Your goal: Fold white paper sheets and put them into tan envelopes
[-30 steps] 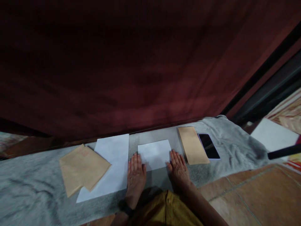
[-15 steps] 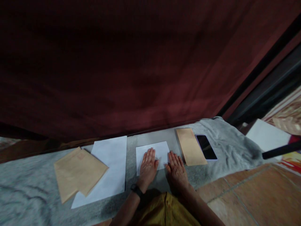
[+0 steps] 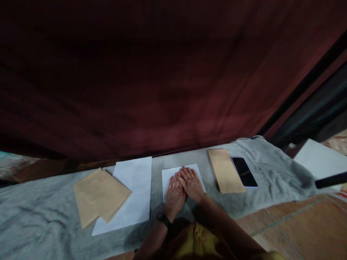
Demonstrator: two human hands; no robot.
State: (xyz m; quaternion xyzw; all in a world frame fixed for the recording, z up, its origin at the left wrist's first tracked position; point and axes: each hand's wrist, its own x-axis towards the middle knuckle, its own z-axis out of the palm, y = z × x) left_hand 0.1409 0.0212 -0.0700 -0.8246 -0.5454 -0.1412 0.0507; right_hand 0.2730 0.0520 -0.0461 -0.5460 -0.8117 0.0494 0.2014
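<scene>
A small white sheet of paper (image 3: 167,176), perhaps folded, lies on the grey cloth in front of me. My left hand (image 3: 175,193) rests flat on it with fingers stretched out, a dark band around the wrist. My right hand (image 3: 192,183) also lies flat on the paper, its thumb side touching or slightly overlapping the left fingers. Both palms hide the middle of the sheet. To the right is a stack of brown envelopes (image 3: 227,171). On the left, larger white paper (image 3: 138,191) lies partly under two brown envelopes (image 3: 101,196).
A phone (image 3: 244,172) with a purple edge lies beside the right-hand envelopes. Grey cloth (image 3: 40,216) covers the long narrow surface. A dark red curtain (image 3: 173,90) hangs behind it. Tiled floor (image 3: 303,220) shows at the lower right, below a white board-like item (image 3: 321,159).
My right hand has moved left from the paper's right edge onto its middle, against my left hand. The whole view has shifted slightly, so everything sits a little further right.
</scene>
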